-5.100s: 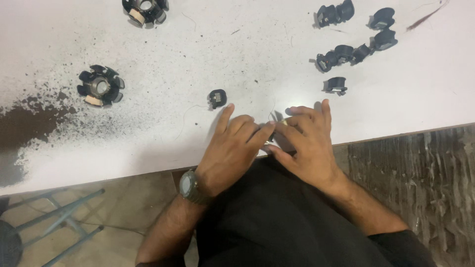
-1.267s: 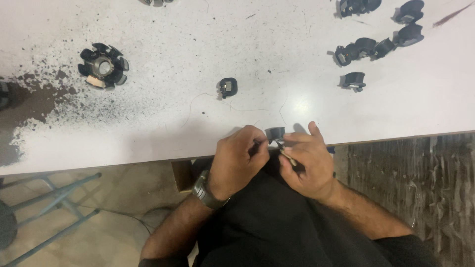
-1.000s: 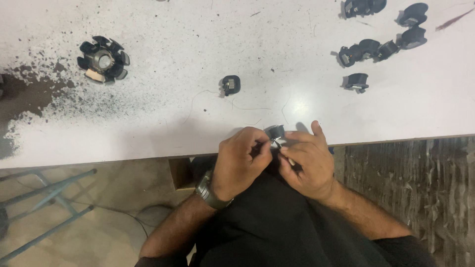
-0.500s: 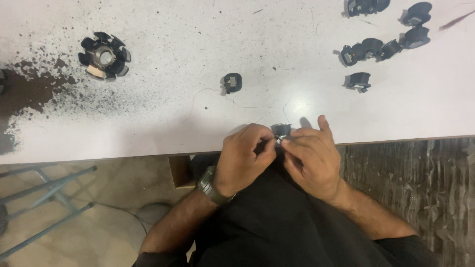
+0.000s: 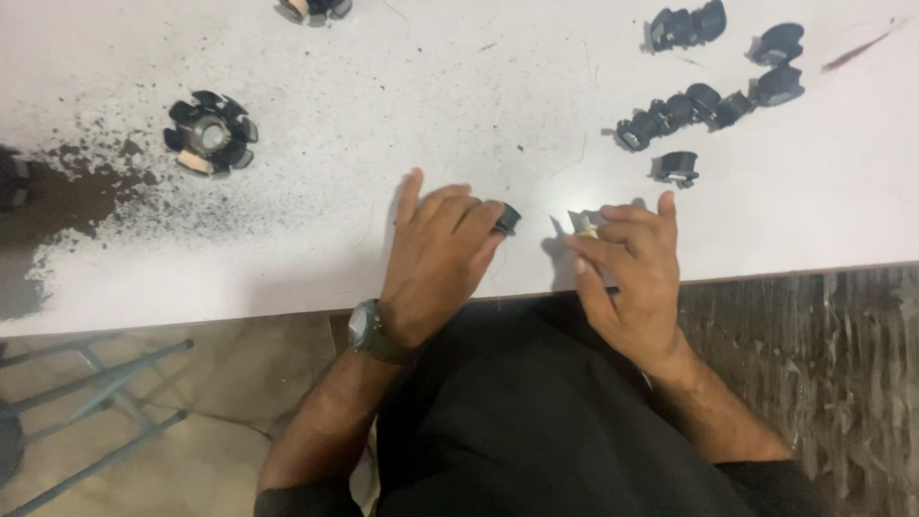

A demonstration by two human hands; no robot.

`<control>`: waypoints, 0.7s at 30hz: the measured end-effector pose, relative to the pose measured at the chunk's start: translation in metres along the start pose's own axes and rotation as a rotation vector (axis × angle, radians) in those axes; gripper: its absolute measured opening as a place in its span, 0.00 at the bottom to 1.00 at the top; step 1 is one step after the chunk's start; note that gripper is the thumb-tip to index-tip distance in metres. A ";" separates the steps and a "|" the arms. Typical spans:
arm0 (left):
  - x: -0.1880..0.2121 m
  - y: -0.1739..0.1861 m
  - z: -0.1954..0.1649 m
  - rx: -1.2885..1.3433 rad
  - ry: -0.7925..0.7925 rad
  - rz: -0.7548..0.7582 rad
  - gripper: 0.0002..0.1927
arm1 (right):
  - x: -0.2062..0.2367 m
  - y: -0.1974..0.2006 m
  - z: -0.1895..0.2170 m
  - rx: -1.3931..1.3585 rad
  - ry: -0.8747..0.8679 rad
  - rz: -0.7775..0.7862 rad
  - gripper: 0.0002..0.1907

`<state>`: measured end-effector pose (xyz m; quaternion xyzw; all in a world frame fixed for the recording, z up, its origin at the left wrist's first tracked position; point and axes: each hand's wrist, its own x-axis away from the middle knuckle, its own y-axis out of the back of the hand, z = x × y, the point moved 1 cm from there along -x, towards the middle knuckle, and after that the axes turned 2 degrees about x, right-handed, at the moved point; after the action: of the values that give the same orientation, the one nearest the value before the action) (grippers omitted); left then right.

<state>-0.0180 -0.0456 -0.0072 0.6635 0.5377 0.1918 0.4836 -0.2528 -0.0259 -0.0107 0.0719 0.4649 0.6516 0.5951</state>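
My left hand (image 5: 436,258) lies palm-down on the white table (image 5: 479,86) near its front edge, a watch on the wrist. Its index finger points away while the other fingers curl over a small black part (image 5: 506,218) that peeks out at the fingertips. My right hand (image 5: 627,278) is a short gap to the right at the table edge. Its thumb and fingers pinch a small pale scrap (image 5: 582,225) just above the tabletop. The two hands are apart.
A black lobed ring (image 5: 209,134) lies at the left, another (image 5: 314,8) at the top edge. Several small black parts (image 5: 670,115) are scattered at the upper right, one (image 5: 675,168) nearer my right hand. Dark powder (image 5: 57,191) stains the left. A metal stool frame (image 5: 86,383) stands below.
My hands, joined over one small part at the table edge, have separated. The left has moved up-left onto the table; the right stays, now with only the pale scrap.
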 end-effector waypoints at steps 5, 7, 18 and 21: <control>0.014 -0.009 -0.020 0.109 -0.144 0.018 0.16 | -0.009 0.002 0.000 0.051 0.018 0.172 0.24; 0.015 -0.009 -0.024 0.054 -0.183 0.004 0.17 | -0.012 0.000 -0.001 0.085 0.042 0.206 0.20; 0.028 -0.016 -0.032 0.038 -0.146 -0.144 0.13 | 0.016 -0.010 -0.003 0.088 0.055 -0.004 0.16; 0.033 -0.019 -0.032 0.054 -0.104 -0.197 0.12 | 0.028 -0.015 0.000 0.007 0.177 -0.068 0.16</control>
<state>-0.0415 -0.0025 -0.0178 0.6293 0.5794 0.0940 0.5094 -0.2503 -0.0050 -0.0338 0.0004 0.5200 0.6332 0.5732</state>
